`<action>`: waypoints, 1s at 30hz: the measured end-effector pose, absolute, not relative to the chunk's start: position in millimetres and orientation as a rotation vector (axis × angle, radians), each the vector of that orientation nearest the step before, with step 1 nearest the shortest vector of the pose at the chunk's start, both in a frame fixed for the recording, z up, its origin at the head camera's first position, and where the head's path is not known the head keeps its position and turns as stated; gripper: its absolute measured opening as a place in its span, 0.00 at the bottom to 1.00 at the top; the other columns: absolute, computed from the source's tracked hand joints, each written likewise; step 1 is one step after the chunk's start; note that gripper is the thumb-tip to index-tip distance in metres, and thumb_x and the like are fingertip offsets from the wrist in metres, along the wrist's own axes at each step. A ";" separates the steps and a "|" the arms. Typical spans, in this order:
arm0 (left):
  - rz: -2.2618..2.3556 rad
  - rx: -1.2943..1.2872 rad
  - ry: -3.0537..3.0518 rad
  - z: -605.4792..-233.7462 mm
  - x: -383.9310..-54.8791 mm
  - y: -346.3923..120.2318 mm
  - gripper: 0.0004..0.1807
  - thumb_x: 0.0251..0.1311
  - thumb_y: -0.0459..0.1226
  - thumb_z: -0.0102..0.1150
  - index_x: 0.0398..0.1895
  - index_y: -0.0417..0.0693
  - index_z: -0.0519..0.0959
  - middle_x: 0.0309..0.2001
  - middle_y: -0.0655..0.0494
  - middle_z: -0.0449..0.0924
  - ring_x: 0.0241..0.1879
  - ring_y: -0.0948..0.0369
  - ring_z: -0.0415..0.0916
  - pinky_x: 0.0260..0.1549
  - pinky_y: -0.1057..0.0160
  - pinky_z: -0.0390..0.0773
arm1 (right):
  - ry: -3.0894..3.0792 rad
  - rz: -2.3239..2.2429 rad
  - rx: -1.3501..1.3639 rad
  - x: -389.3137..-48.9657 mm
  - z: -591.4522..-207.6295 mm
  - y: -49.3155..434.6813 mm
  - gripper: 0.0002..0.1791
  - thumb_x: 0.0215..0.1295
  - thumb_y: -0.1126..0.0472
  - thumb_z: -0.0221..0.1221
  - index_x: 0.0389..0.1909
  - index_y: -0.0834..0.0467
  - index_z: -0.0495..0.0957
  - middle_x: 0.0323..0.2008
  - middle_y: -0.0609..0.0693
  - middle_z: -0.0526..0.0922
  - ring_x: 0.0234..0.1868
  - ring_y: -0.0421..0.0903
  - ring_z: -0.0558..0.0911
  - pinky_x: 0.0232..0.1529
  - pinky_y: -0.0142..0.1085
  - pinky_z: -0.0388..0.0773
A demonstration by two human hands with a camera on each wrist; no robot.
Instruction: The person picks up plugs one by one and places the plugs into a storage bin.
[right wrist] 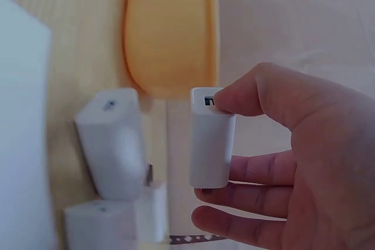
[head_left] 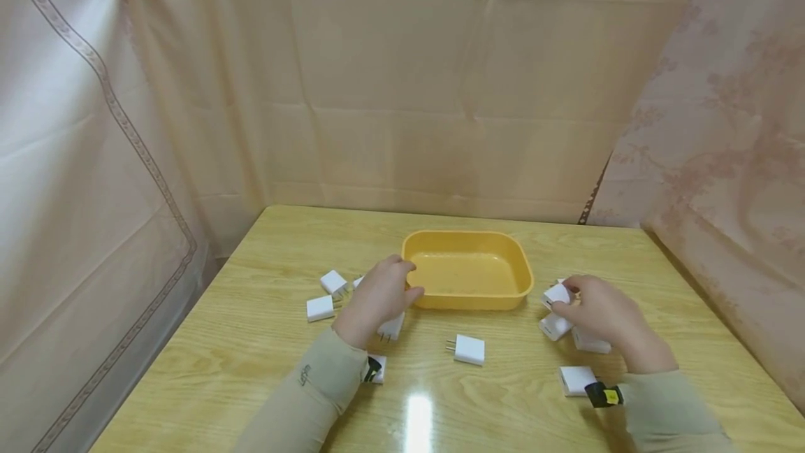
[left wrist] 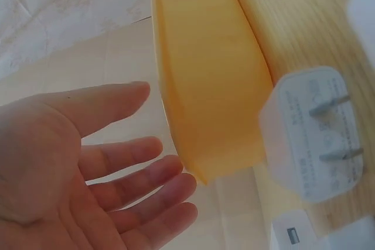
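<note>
My right hand [head_left: 606,313] pinches a white charger plug [right wrist: 210,144] between thumb and fingers, lifted off the table, its USB port near the thumb tip. Below that hand lie more white chargers [head_left: 556,327], close together. At the left end of the yellow tray [head_left: 465,301] my left hand [head_left: 377,299] hovers with its fingers loosely extended and nothing in its grasp. In the left wrist view, a white charger [left wrist: 316,136] stands beside the tray wall, its two metal prongs showing. Part of the left-side group of chargers is hidden behind the left hand.
Two chargers, one farther back [head_left: 332,281] and one nearer [head_left: 320,308], lie left of the left hand. Another charger [head_left: 469,349] rests in front of the tray, and one [head_left: 576,380] sits by the right wrist. Cloth curtains [head_left: 440,89] surround the wooden table [head_left: 251,341].
</note>
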State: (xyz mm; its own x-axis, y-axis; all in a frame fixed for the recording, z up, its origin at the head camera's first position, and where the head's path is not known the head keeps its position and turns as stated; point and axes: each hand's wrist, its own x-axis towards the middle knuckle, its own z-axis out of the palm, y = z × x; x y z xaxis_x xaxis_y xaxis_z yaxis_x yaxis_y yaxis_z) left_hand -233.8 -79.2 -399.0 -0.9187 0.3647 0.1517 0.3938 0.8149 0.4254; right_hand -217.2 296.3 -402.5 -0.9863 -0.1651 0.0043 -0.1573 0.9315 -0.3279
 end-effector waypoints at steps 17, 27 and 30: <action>-0.623 -0.526 -2.958 -394.1 -252.3 -81.6 0.14 0.66 0.41 0.67 0.39 0.37 0.80 0.31 0.52 0.77 0.28 0.58 0.72 0.30 0.59 0.77 | 3.132 -0.491 -0.270 -225.7 -377.5 296.1 0.33 0.64 0.44 0.64 0.57 0.69 0.77 0.48 0.62 0.83 0.39 0.53 0.81 0.36 0.53 0.80; -0.587 -0.422 -3.048 -391.3 -266.5 -80.8 0.13 0.68 0.41 0.64 0.33 0.38 0.80 0.21 0.54 0.72 0.20 0.61 0.68 0.21 0.64 0.71 | 3.151 -0.519 -0.325 -231.9 -361.4 292.0 0.31 0.63 0.47 0.65 0.56 0.68 0.78 0.47 0.62 0.84 0.35 0.49 0.81 0.31 0.48 0.79; -0.626 -0.377 -3.069 -391.4 -268.4 -81.0 0.16 0.68 0.41 0.64 0.24 0.43 0.77 0.18 0.56 0.69 0.17 0.62 0.66 0.17 0.65 0.68 | 3.149 -0.524 -0.334 -234.6 -357.0 289.6 0.31 0.63 0.46 0.64 0.57 0.67 0.78 0.48 0.62 0.84 0.37 0.51 0.82 0.32 0.48 0.80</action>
